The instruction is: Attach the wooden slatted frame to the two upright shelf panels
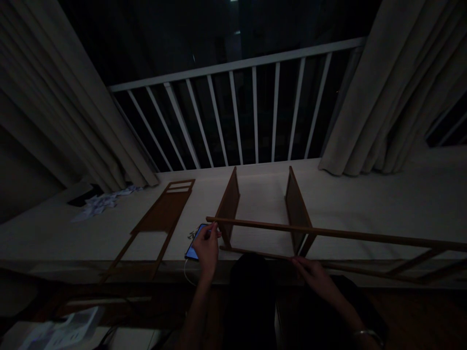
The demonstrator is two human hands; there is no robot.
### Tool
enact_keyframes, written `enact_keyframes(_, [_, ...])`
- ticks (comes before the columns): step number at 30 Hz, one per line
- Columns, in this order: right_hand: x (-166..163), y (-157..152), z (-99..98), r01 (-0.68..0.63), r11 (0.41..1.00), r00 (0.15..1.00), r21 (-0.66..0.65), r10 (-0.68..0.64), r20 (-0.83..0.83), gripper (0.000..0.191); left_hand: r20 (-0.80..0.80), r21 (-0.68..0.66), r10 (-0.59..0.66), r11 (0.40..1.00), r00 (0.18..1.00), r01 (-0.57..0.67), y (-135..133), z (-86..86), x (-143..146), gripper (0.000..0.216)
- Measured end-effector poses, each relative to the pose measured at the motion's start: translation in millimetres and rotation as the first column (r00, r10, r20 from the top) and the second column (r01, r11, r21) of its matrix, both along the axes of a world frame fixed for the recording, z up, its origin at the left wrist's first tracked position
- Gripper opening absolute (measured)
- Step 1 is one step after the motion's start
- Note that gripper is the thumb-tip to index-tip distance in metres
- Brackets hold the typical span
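A long wooden frame [343, 234] of thin rails lies across two upright wooden boards, one on the left [228, 204] and one on the right [297, 209], on a pale ledge [262, 187]. My left hand [206, 248] is closed on the left end of the frame's upper rail. My right hand [310, 272] grips the lower rail near the right board. A lit phone [193, 245] lies just left of my left hand.
A flat wooden side panel [160, 216] lies on the ledge to the left. Crumpled paper [100, 203] sits by the left curtain [65, 107]. A white railing [237, 112] backs the ledge, with another curtain [394, 92] on the right. White papers [62, 330] lie at lower left.
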State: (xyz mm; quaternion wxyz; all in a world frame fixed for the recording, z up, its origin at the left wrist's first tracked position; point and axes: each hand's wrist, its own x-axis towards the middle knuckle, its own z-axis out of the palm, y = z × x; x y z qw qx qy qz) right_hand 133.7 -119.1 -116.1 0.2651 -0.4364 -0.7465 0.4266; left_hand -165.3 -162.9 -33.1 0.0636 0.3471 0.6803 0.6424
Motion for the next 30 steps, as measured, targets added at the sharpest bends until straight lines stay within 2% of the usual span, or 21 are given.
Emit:
enact_keyframes(8, [1,-5,4.8,-0.01,0.995,0.998,0.098,0.005,0.056,0.034,0.092,0.035,-0.068,0.997,0.993,0.065,-2,-6.9,-6,0.032])
enact_keyframes(12, [0,-6,6.3,0.004,0.961,0.996,0.276,-0.029,0.087,0.032,0.112,0.039,-0.136,0.99,0.984,0.133,-4,-8.1,-13,0.034])
enact_keyframes(15, [-5,-8,21.8,-0.031,0.885,0.991,0.465,-0.032,0.127,0.029,0.138,0.063,-0.179,0.983,0.974,0.172,-4,-9.3,-19,0.034])
enact_keyframes(19, [-22,-9,61.4,-0.07,0.704,0.989,0.707,-0.046,0.143,0.026,0.209,0.123,-0.218,0.973,0.953,0.195,-2,-15.6,-26,0.033])
enact_keyframes(21, [-33,-6,83.0,0.006,0.6,0.991,0.8,-0.109,0.074,0.025,0.232,0.116,-0.231,0.971,0.945,0.209,-1,-20.9,-29,0.03])
enact_keyframes(23, [-43,0,101.9,0.084,0.55,0.984,0.831,-0.175,0.017,0.023,0.248,0.088,-0.26,0.965,0.933,0.245,0,-26.7,-31,0.027])
enact_keyframes(26, [-56,9,119.7,0.081,0.566,0.96,0.821,-0.265,0.087,0.025,0.293,0.086,-0.344,0.939,0.892,0.334,3,-33.2,-30,0.027])
enact_keyframes(30, [-66,17,121.2,-0.029,0.589,0.91,0.808,-0.319,0.265,0.025,0.369,0.183,-0.427,0.904,0.825,0.386,6,-34.8,-28,0.028])
